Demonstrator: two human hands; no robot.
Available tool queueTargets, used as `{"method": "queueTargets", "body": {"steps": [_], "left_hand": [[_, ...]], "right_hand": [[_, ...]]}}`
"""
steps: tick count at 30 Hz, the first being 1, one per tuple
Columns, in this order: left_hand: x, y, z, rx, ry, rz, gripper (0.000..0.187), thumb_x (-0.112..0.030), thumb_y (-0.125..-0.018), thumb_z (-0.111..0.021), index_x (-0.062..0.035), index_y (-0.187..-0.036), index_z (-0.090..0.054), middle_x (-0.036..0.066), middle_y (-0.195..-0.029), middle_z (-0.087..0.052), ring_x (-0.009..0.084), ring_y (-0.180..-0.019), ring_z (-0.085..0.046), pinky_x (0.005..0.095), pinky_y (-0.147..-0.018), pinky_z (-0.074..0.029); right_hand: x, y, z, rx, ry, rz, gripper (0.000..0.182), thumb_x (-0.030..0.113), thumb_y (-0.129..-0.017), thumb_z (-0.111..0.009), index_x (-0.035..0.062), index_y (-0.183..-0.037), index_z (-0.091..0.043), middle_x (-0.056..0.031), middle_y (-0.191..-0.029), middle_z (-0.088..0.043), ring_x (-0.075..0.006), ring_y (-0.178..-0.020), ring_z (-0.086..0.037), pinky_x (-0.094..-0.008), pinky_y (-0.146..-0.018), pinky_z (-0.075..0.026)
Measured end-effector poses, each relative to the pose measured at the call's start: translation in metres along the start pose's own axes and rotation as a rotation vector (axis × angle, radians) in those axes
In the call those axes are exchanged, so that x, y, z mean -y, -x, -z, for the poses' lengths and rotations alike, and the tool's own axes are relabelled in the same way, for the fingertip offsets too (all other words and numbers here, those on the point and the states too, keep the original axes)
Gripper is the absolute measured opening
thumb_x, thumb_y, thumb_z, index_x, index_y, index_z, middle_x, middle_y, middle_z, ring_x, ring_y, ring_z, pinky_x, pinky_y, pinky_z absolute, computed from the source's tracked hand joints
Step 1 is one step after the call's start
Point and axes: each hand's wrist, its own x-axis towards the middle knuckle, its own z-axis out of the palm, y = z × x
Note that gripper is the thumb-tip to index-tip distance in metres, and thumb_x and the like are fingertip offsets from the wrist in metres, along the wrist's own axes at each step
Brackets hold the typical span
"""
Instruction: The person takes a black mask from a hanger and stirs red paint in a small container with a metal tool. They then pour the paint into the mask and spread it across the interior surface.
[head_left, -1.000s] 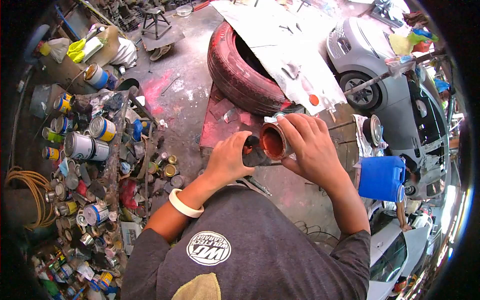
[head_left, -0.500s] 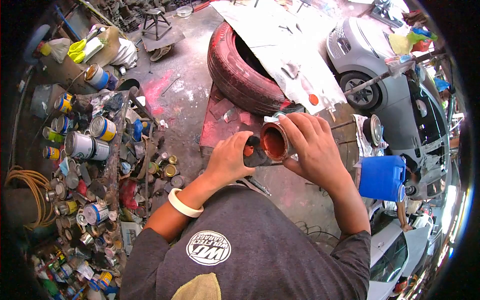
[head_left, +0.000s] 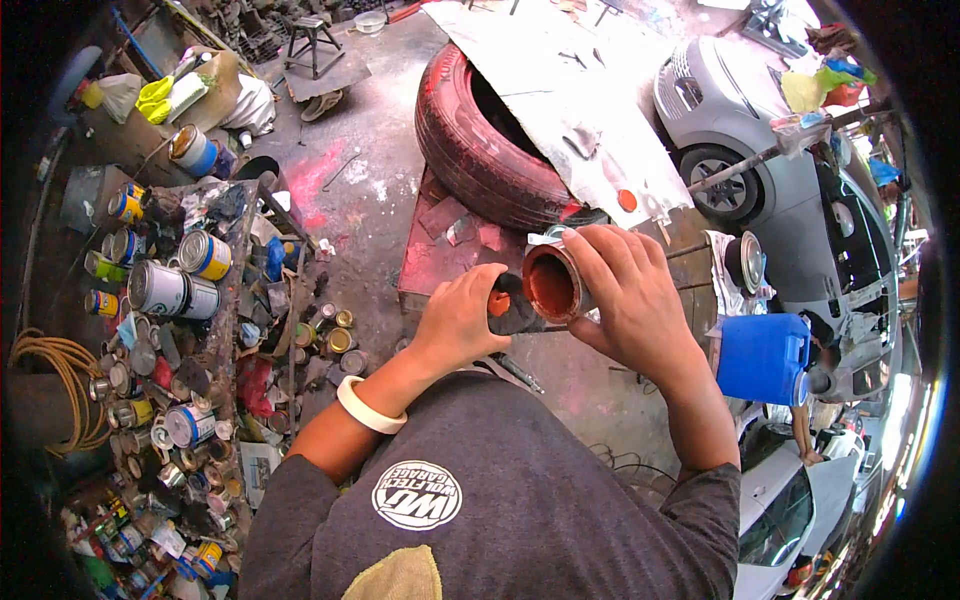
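Observation:
My right hand [head_left: 632, 295] is wrapped round a small paint can [head_left: 551, 284]. The can lies tilted, its open mouth turned left and showing reddish-brown paint inside and on the rim. Close beside that mouth, my left hand [head_left: 458, 318] curls round a dark cup [head_left: 517, 314] with some orange-red paint in it. My left fingers hide much of the cup. Below the cup, a metal rod-like part with a threaded end [head_left: 522, 374] sticks out near my shirt.
A red-dusted tyre [head_left: 495, 150] under a white sheet [head_left: 610, 110] lies ahead. Paint cans [head_left: 207, 256] crowd the bench and floor at left. A blue jerrycan [head_left: 765, 357] and an open tin [head_left: 744, 263] stand at right, near a grey car [head_left: 745, 140].
The paint can in my right hand has turned slightly, so more of its inside faces me. My left hand and the dark cup have hardly moved.

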Motion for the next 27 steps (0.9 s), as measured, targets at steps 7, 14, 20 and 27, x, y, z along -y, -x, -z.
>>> {"method": "queueTargets", "body": {"steps": [7, 14, 20, 27], "left_hand": [[0.003, 0.0, -0.002, 0.004, 0.003, 0.008, 0.094, -0.02, -0.062, -0.094, -0.0086, -0.143, -0.048, 0.013, -0.134, -0.063, 0.0336, -0.122, -0.065, 0.0471, -0.095, -0.049], [0.001, 0.0, -0.003, 0.003, -0.01, 0.01, 0.094, -0.02, -0.063, -0.094, -0.0085, -0.143, -0.048, 0.013, -0.135, -0.063, 0.0329, -0.123, -0.064, 0.0464, -0.095, -0.049], [0.001, 0.002, -0.004, 0.008, -0.01, 0.016, 0.093, -0.02, -0.063, -0.094, -0.0078, -0.143, -0.048, 0.013, -0.136, -0.063, 0.0329, -0.123, -0.064, 0.0459, -0.095, -0.049], [-0.001, 0.004, -0.006, 0.001, -0.001, 0.009, 0.093, -0.02, -0.062, -0.094, -0.007, -0.142, -0.049, 0.013, -0.135, -0.063, 0.033, -0.123, -0.064, 0.0454, -0.094, -0.049]], "right_hand": [[0.0, -0.001, 0.002, -0.003, 0.002, -0.002, 0.092, 0.019, -0.066, -0.086, 0.0056, -0.149, -0.051, -0.0116, -0.136, -0.059, -0.0318, -0.13, -0.057, -0.0481, -0.107, -0.044], [0.001, 0.0, 0.008, -0.003, 0.004, 0.0, 0.092, 0.019, -0.065, -0.086, 0.0058, -0.149, -0.051, -0.0114, -0.135, -0.059, -0.0321, -0.13, -0.056, -0.0483, -0.107, -0.044], [0.001, 0.002, 0.011, 0.0, 0.013, -0.02, 0.094, 0.019, -0.063, -0.088, 0.0074, -0.149, -0.051, -0.0111, -0.136, -0.059, -0.0316, -0.13, -0.057, -0.0482, -0.107, -0.044], [0.001, 0.006, 0.014, -0.038, 0.021, -0.029, 0.093, 0.019, -0.063, -0.089, 0.0086, -0.148, -0.052, -0.0104, -0.136, -0.059, -0.0309, -0.129, -0.058, -0.0478, -0.107, -0.044]]}}
